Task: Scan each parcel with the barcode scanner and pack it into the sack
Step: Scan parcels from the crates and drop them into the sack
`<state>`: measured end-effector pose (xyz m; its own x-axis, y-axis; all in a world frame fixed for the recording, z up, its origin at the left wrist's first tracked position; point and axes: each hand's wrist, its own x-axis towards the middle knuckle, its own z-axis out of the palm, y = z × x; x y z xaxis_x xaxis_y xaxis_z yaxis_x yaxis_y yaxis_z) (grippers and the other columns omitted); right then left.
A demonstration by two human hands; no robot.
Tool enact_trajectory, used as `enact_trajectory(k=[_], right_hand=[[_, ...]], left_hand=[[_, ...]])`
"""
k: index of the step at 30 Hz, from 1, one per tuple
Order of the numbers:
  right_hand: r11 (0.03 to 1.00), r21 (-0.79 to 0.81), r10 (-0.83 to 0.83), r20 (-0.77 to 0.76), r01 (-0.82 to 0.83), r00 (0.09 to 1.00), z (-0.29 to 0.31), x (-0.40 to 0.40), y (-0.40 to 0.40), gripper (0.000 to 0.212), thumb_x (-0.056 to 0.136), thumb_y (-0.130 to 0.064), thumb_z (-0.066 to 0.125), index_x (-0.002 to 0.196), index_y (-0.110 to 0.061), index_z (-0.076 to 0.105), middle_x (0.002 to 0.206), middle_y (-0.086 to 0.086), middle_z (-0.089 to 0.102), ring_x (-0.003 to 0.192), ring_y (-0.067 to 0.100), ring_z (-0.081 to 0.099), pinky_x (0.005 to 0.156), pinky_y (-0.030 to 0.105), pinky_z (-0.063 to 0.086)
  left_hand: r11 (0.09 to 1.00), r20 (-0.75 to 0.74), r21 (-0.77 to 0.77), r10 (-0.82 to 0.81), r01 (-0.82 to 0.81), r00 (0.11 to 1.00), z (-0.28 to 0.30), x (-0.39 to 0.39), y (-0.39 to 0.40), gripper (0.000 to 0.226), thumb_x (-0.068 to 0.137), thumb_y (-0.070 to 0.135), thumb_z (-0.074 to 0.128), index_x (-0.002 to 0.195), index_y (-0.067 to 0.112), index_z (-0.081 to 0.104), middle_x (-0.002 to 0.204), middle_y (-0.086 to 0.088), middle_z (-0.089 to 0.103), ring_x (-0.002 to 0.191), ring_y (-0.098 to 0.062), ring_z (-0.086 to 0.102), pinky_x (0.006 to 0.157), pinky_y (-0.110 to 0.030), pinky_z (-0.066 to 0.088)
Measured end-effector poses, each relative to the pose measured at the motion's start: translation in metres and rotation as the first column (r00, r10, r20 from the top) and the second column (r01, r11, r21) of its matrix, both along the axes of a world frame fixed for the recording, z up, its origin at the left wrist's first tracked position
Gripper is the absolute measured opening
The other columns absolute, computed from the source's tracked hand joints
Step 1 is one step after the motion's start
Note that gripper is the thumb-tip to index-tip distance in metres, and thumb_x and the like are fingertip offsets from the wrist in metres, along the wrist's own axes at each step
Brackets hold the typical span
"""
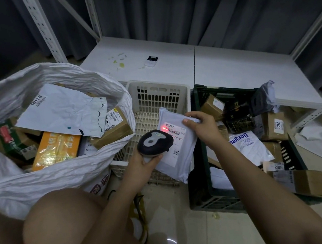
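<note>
Left hand [143, 162] grips scanner [155, 142], red beam on label; right hand [201, 126] pinches parcel [175, 140] over basket [158, 98].

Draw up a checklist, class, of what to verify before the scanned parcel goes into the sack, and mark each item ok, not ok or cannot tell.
1. Scanner held in the left hand: ok.
2. Grey parcel gripped at its top edge by the right hand: ok.
3. Red scan light falls on the label barcode: ok.
4. Scan registered: cannot tell.
5. Sack mouth open: ok.
6. Room left on top of the parcels in the sack: cannot tell.
</note>
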<state>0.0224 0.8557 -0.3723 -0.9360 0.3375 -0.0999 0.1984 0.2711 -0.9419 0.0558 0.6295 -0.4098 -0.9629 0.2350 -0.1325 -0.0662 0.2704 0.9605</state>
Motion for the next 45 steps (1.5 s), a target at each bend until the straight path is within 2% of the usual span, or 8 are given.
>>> enact_trajectory(k=[6,11,21,27,33,39,42,45], right_hand=[[1.000,-0.015,-0.017,0.010,0.017,1.000,0.008,0.000,-0.005,0.017,0.089,-0.017,0.068,0.106,-0.019,0.065,0.109,-0.002,0.060,0.102,0.019,0.060,0.078,0.027,0.053],[1.000,-0.011,0.016,-0.037,-0.016,0.999,0.030,0.001,-0.017,0.022,0.090,-0.018,0.067,0.111,-0.016,0.066,0.118,0.003,0.061,0.105,0.020,0.060,0.083,0.030,0.053],[0.996,-0.054,0.049,-0.264,-0.065,0.963,0.100,-0.038,-0.105,0.017,0.091,-0.012,0.064,0.108,-0.015,0.065,0.104,-0.003,0.063,0.090,0.010,0.059,0.079,0.022,0.050],[0.986,-0.086,0.107,-0.312,-0.140,0.944,0.114,-0.072,-0.205,0.024,0.092,-0.002,0.055,0.113,-0.013,0.062,0.106,-0.003,0.057,0.091,0.010,0.055,0.071,0.014,0.045],[0.986,-0.096,0.093,-0.365,-0.137,0.926,0.103,-0.099,-0.304,0.027,0.092,-0.011,0.054,0.116,-0.022,0.057,0.123,0.001,0.051,0.102,0.013,0.053,0.091,0.031,0.047],[0.990,-0.096,0.055,-0.394,-0.100,0.918,0.085,-0.122,-0.395,0.036,0.096,-0.007,0.049,0.131,-0.014,0.050,0.128,0.002,0.034,0.081,-0.005,0.050,0.062,0.002,0.035],[0.969,0.179,0.236,-0.441,-0.173,0.866,0.061,-0.125,-0.414,0.033,0.095,-0.010,0.052,0.127,-0.018,0.055,0.119,-0.002,0.030,0.076,0.004,0.051,0.061,0.019,0.043],[0.732,0.604,0.588,-0.327,-0.314,0.740,0.030,-0.128,-0.417,0.035,0.090,-0.006,0.055,0.124,-0.015,0.061,0.121,0.006,0.036,0.094,0.029,0.052,0.062,0.031,0.040]], left_hand=[[0.998,-0.020,0.052,0.042,-0.041,0.999,0.008,0.002,0.002,0.060,0.084,0.023,0.072,0.137,0.019,0.045,0.131,0.008,0.054,0.119,-0.005,0.049,0.093,-0.015,0.039],[0.978,-0.011,0.166,0.126,-0.122,0.992,0.021,-0.001,-0.002,0.054,0.084,0.019,0.072,0.133,0.021,0.049,0.130,0.003,0.057,0.120,-0.014,0.054,0.097,-0.031,0.048],[0.914,-0.202,0.221,0.385,-0.341,0.901,0.121,-0.037,-0.080,0.052,0.087,0.018,0.069,0.134,0.014,0.049,0.120,0.005,0.058,0.106,-0.007,0.055,0.070,-0.001,0.043],[0.843,-0.261,0.200,0.538,-0.500,0.802,0.151,-0.052,-0.168,0.041,0.087,0.015,0.069,0.125,0.008,0.052,0.100,-0.003,0.066,0.071,-0.003,0.061,0.053,-0.007,0.044],[0.716,-0.230,0.226,0.698,-0.660,0.678,0.141,-0.051,-0.257,0.041,0.085,0.016,0.071,0.121,0.018,0.051,0.103,0.007,0.063,0.085,0.000,0.061,0.071,-0.010,0.046],[0.555,-0.130,0.244,0.832,-0.796,0.540,0.108,-0.057,-0.329,0.053,0.084,0.022,0.072,0.130,0.014,0.050,0.119,-0.009,0.064,0.107,-0.028,0.063,0.089,-0.038,0.054],[0.519,-0.085,0.246,0.853,-0.819,0.515,0.089,-0.062,-0.342,0.046,0.085,0.020,0.071,0.125,0.015,0.051,0.119,-0.008,0.064,0.103,-0.025,0.064,0.082,-0.028,0.055],[0.540,-0.063,0.214,0.839,-0.814,0.540,0.069,-0.062,-0.349,0.045,0.085,0.021,0.070,0.126,0.008,0.054,0.116,-0.014,0.065,0.091,-0.020,0.066,0.060,-0.010,0.048]])
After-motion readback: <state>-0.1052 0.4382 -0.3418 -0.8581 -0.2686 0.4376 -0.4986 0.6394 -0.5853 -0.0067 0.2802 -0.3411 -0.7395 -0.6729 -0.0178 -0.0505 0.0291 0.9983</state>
